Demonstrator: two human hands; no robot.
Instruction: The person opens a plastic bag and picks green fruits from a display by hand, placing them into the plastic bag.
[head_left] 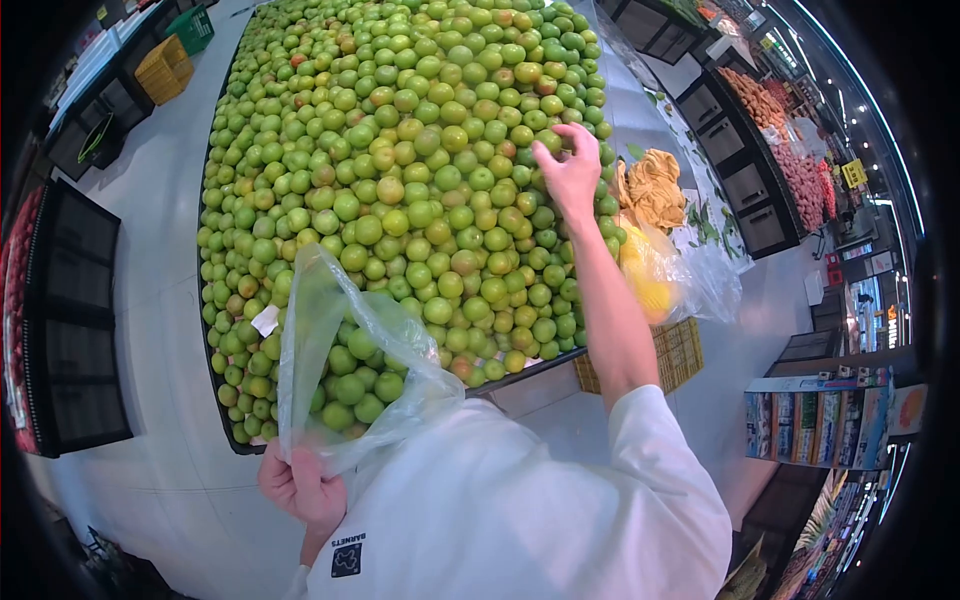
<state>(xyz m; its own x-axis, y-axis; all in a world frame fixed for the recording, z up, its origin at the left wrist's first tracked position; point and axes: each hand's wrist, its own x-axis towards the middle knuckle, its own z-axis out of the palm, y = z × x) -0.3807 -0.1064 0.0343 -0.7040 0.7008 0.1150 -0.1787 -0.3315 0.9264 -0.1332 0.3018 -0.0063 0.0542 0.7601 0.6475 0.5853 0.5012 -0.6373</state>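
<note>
My left hand [303, 487] is closed on the edge of a clear plastic bag [310, 300], whose mouth gapes above it. Several round green fruits [345, 390] show through the film; I cannot tell how many are inside the bag. My right hand [574, 172] reaches over the right side of a large heap of small green fruits [400, 215], which look like plums or jujubes. Its thumb and forefinger are curved and apart, close to the fruit, with none clearly gripped. Some of the fruit has yellow or reddish patches.
Right of the heap lie a crumpled tan cloth [655, 188], loose leaves [712, 225] and a plastic bag with something yellow [645, 280]. Below is a yellow crate [680, 355]. Dark display stands [85, 330] flank the aisles. Yellow [163, 70] and green crates [190, 32] stand far left.
</note>
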